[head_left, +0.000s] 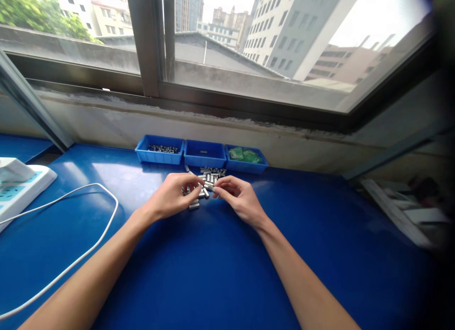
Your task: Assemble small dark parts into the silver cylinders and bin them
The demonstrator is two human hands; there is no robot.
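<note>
My left hand point(177, 193) and my right hand point(242, 200) meet over a loose pile of small silvery metal cylinders point(210, 178) on the blue tabletop. Thumb and forefinger of the right hand pinch one short metal cylinder point(209, 186), which points toward the left fingertips. The left hand is also closed in a pinch, with thumb and forefinger tips at the near end of that piece; whatever sits between them is too small to make out. A few more cylinders point(194, 205) lie just below the left fingers, partly covered by the hand.
Behind the pile stand three blue bins: the left bin point(159, 158) with small metal screws, the middle bin point(203, 162) with one metal piece, the right bin point(248, 167) with green packets. A white cable point(113, 211) and power strip point(26, 190) lie left. Window behind.
</note>
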